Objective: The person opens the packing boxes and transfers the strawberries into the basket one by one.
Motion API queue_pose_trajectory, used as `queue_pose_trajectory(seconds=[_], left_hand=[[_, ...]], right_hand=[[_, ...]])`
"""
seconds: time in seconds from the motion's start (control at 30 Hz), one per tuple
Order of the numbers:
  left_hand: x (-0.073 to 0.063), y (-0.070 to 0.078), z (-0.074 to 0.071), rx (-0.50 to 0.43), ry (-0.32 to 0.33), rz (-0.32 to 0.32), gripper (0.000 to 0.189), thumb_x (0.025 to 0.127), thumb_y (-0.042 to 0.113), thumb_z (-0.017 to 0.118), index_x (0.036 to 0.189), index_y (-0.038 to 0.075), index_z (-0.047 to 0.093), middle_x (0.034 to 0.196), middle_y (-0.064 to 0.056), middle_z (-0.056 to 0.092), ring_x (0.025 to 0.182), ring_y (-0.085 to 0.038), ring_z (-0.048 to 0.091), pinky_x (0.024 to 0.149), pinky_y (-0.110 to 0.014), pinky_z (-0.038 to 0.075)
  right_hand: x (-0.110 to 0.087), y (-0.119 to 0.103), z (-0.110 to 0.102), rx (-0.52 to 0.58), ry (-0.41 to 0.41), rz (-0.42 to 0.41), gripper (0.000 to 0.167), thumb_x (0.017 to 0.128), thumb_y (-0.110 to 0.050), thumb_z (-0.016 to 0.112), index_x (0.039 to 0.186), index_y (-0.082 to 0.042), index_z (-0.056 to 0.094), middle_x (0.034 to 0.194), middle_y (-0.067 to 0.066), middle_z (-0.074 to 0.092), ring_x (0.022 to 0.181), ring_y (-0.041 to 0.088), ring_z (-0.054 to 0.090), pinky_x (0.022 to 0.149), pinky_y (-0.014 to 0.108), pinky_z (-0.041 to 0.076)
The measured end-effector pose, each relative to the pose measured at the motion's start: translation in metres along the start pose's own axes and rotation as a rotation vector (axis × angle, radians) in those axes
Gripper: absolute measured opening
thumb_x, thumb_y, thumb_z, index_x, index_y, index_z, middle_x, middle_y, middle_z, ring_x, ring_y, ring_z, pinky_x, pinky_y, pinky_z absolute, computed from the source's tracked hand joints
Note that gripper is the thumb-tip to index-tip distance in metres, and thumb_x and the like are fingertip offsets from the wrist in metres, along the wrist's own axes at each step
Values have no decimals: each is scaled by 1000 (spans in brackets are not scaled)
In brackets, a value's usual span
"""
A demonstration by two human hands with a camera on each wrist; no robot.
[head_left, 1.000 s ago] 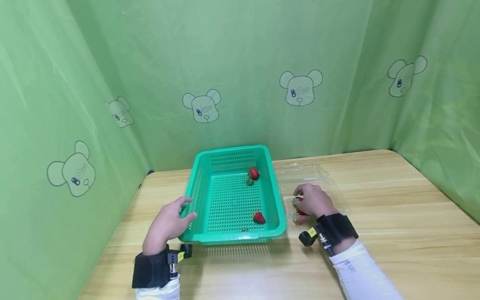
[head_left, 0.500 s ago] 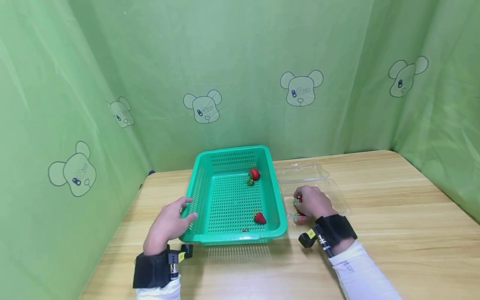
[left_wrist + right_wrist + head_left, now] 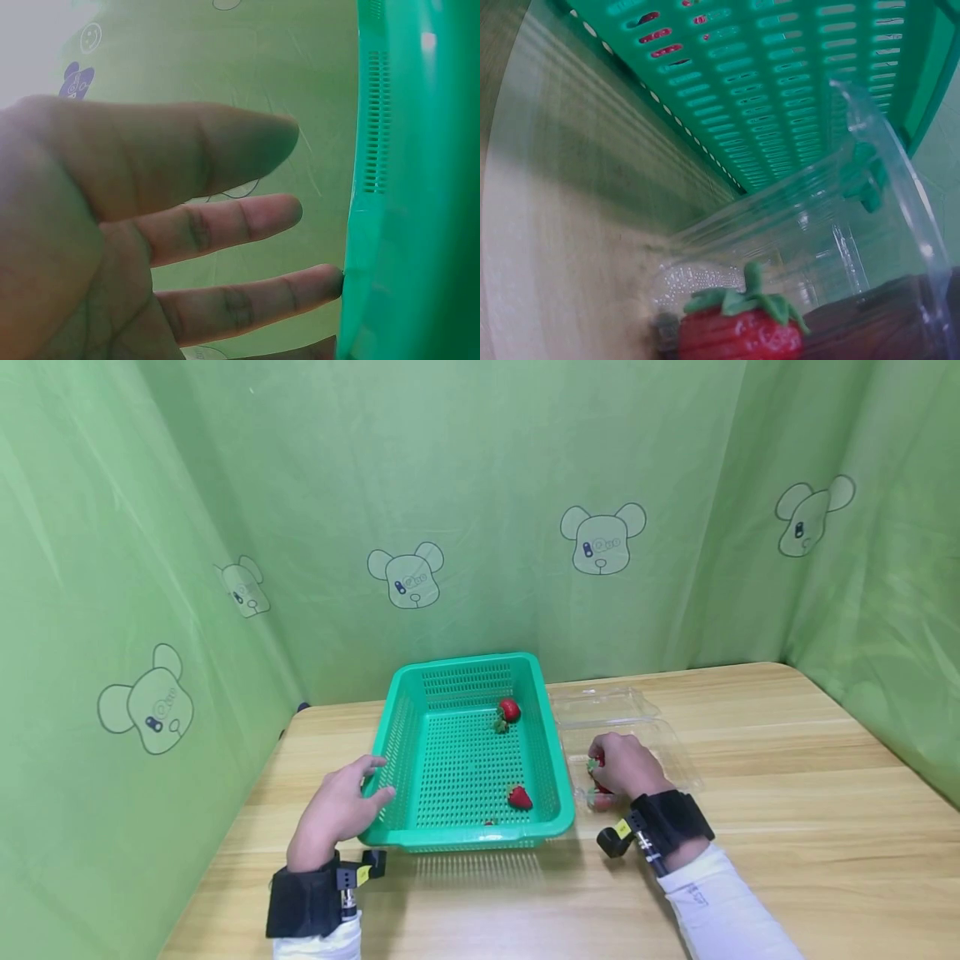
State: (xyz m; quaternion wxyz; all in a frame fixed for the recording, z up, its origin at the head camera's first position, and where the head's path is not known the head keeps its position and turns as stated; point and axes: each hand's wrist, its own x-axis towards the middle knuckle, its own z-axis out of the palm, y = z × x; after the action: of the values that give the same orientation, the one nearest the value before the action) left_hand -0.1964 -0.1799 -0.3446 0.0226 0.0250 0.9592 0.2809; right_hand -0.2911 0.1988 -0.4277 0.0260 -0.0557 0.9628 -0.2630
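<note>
My left hand (image 3: 341, 806) is at the left side of a green plastic basket (image 3: 397, 837). In the left wrist view its fingers (image 3: 247, 304) are extended, one fingertip right at the basket's rim. Over a clear plastic clamshell box (image 3: 678, 756), right of the basket, my right hand (image 3: 630, 764) curls its fingers round a strawberry (image 3: 595, 765), mostly hidden under them. Nearer the wrist another strawberry (image 3: 600, 802) lies in the box. The right wrist view gives a close look at a strawberry (image 3: 739, 334) with green leaves behind the clear wall; that hand is a dark shape at the lower right.
Inside the basket are a strawberry (image 3: 509, 709) toward the back, one (image 3: 518, 797) near the front right and a partly hidden red bit by the front wall. The clamshell's lid (image 3: 596, 706) lies opened backward. A wooden table (image 3: 795, 827) carries everything; green curtain (image 3: 487, 485) surrounds it.
Both hands stay almost where they were, left at the basket's side, right over the strawberries in the box. The right fingers shift only slightly; the basket and its strawberries stay put.
</note>
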Motion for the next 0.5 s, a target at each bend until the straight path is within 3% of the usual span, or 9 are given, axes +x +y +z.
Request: queue_pose_trajectory(seconds=[0.5], left_hand=[[0,-2,1,2,1,11,50,95,21,62,141,7,48,137,-20,52,127,-44,45,97,-60,41]], right_hand=[[1,0,-1,10,17,-11,20,80,-4,70,100,-4,67,78,7,60,70,24,55,59,35,43]])
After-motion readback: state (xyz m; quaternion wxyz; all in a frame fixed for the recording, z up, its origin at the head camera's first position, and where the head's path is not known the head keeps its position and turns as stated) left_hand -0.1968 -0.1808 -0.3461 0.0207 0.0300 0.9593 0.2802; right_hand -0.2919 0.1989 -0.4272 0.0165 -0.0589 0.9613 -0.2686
